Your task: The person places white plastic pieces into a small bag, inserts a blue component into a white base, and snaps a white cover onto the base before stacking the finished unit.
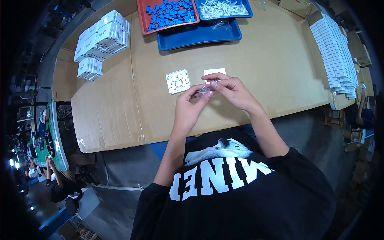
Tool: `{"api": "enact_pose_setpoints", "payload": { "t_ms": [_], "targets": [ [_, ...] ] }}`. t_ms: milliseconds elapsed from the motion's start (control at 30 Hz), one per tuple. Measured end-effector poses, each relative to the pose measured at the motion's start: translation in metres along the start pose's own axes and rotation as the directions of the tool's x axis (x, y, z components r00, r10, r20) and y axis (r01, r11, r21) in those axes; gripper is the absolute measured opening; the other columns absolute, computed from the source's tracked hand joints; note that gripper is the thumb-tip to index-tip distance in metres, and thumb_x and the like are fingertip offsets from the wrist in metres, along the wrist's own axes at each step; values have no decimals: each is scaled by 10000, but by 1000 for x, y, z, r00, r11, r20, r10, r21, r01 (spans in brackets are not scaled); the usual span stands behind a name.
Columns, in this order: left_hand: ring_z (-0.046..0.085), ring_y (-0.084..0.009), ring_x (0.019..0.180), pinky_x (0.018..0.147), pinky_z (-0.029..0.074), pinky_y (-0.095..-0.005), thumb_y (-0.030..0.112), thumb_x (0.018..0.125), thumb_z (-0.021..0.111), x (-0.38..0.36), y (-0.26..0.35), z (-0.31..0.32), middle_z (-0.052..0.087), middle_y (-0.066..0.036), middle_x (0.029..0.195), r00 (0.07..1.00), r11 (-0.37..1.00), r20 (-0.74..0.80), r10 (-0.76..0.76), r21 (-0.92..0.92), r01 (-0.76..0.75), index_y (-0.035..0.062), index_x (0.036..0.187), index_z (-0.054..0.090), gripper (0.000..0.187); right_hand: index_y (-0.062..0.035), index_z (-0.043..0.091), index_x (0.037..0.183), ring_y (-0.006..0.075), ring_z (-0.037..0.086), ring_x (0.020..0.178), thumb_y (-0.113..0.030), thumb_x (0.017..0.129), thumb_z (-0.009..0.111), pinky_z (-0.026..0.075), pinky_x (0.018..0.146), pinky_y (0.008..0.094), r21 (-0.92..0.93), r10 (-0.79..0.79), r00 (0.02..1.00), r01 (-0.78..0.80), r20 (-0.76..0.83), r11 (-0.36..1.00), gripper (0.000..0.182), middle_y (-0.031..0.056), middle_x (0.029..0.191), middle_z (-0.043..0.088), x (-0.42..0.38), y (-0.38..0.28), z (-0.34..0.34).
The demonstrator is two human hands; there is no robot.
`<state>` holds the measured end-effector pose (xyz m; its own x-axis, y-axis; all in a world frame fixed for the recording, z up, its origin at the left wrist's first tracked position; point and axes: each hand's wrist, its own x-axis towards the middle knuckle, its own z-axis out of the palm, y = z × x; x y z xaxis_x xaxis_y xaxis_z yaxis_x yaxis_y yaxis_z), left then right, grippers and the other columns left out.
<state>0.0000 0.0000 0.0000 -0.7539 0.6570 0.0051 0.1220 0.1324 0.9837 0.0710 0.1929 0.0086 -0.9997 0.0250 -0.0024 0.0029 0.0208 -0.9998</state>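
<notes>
My left hand (189, 107) is closed, thumb and fingers pinching a small clear plastic bag (203, 91). The bag's contents are too small to make out. My right hand (236, 93) meets it from the other side, thumb and fingertips closed at the bag's upper edge. Just beyond my left hand a square white plastic plate (178, 81) with a moulded inner pattern lies on the cardboard. Behind my right fingers is a flat white piece (215, 72), partly hidden by them.
Cardboard covers the table (108, 116). At the back stand a red tray (145, 21) of blue parts, a blue tray (224, 18) of white pieces and another blue tray (200, 41). White boxes (105, 36) are stacked left, more white units (332, 54) right. Other people sit beyond.
</notes>
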Motion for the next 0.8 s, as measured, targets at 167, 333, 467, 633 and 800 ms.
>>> {"api": "enact_pose_setpoints", "payload": {
  "t_ms": [167,333,467,633,800],
  "targets": [
    [652,-114,959,894,524,-264,176,1016,687,-7,-4,1,717,-67,1087,931,772,238,-276,-522,363,-58,1281,650,355,30,775,975,217,619,1210,-358,1080,562,489,1021,377,-75,63,997,-60,42,995,454,124,1387,639,0,-12,4],
    [678,-144,939,882,549,-275,209,1062,604,-11,-28,2,713,-85,1094,914,759,310,-262,-519,393,-39,1267,654,326,45,760,1010,255,665,1111,-356,1098,513,505,976,356,-229,122,975,-78,187,970,479,172,1358,650,1,-10,0],
    [688,-161,920,870,569,-298,295,1077,575,-17,-38,2,715,-111,1109,852,643,427,-304,-568,514,-32,1277,639,388,37,728,1159,284,691,1067,-411,1093,506,519,968,374,-309,173,948,-85,268,947,505,191,1393,626,1,-8,-7],
    [684,-174,885,867,577,-336,312,1082,559,-12,-44,2,709,-106,1086,841,599,434,-322,-595,536,-35,1318,609,422,36,750,1049,247,640,1180,-338,1079,555,499,997,378,-346,177,928,-56,328,937,423,186,1393,633,12,-13,-21],
    [645,-150,863,840,554,-331,375,1087,530,-7,-61,-2,674,-81,1119,854,413,451,-260,-747,521,-42,1354,578,498,1,742,1122,168,668,1034,-252,1033,650,523,931,335,-370,99,989,-53,107,928,284,109,1182,735,57,-30,-78]
  ]
}}
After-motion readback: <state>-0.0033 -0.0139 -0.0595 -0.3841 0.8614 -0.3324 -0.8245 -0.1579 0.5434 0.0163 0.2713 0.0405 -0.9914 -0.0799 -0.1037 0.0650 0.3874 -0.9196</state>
